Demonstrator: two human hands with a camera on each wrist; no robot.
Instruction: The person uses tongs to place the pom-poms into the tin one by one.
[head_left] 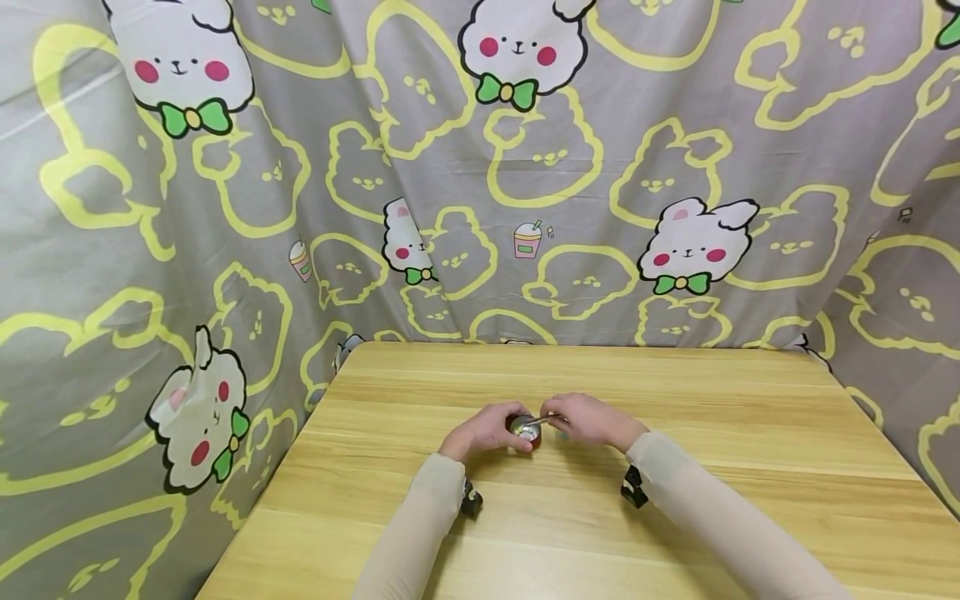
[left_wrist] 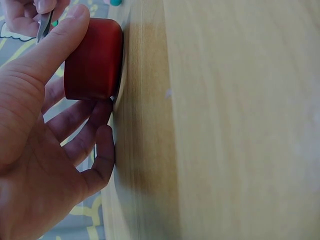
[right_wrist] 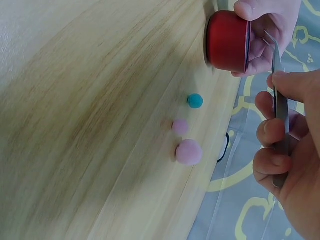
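Note:
A small round red tin [left_wrist: 95,60] stands on the wooden table, its opening facing up. My left hand [head_left: 495,427] grips it around the side, the thumb across the near wall and fingers behind. With my right hand [right_wrist: 295,135] I hold metal tweezers [right_wrist: 281,115], pinched between thumb and fingers. Their points hang above the tin's mouth, slightly apart, with nothing visible between them. Something pale and shiny shows inside the tin in the head view. Beside the tin, below my right hand, lie a teal ball [right_wrist: 195,101], a small pink ball [right_wrist: 180,126] and a larger pink ball [right_wrist: 189,152].
The wooden table [head_left: 600,533] reaches back to a grey patterned curtain [head_left: 465,167], which also hangs along both sides. Each wrist carries a black camera mount, such as the one at my right sleeve [head_left: 633,486].

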